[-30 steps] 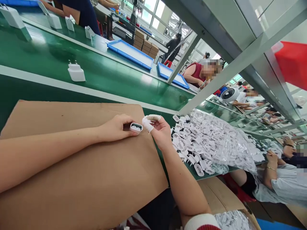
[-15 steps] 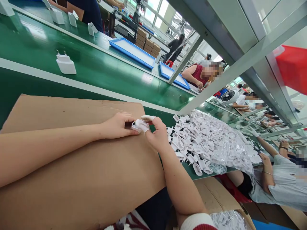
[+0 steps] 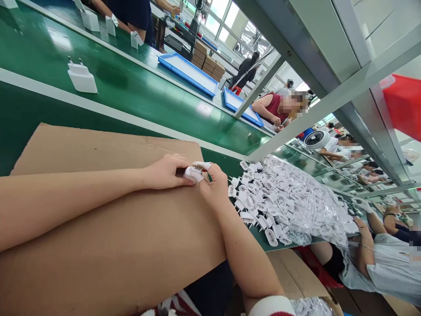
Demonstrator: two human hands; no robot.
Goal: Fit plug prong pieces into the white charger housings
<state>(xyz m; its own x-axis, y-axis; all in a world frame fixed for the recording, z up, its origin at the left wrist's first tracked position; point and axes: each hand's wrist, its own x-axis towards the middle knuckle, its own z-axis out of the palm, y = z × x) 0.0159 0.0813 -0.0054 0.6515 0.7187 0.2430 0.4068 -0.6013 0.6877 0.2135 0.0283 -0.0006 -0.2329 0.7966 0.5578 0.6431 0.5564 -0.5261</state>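
Note:
My left hand (image 3: 167,172) rests on a brown cardboard sheet (image 3: 108,210) and grips a small white charger housing (image 3: 188,174), mostly hidden between the fingers. My right hand (image 3: 213,184), with white finger cots on thumb and forefinger, meets it from the right and pinches the same housing's end. A heap of white charger plug parts (image 3: 263,202), partly in clear plastic bags, lies just right of both hands.
A white two-pin charger (image 3: 81,79) rides the green conveyor belt (image 3: 138,96) beyond the cardboard. More chargers and blue trays (image 3: 187,72) stand further back. Other workers sit across and to the right. A slanted grey metal frame post (image 3: 315,109) rises above the heap.
My right hand has closed in on the housing held by my left hand, covering its open end. The charger on the belt has drifted left.

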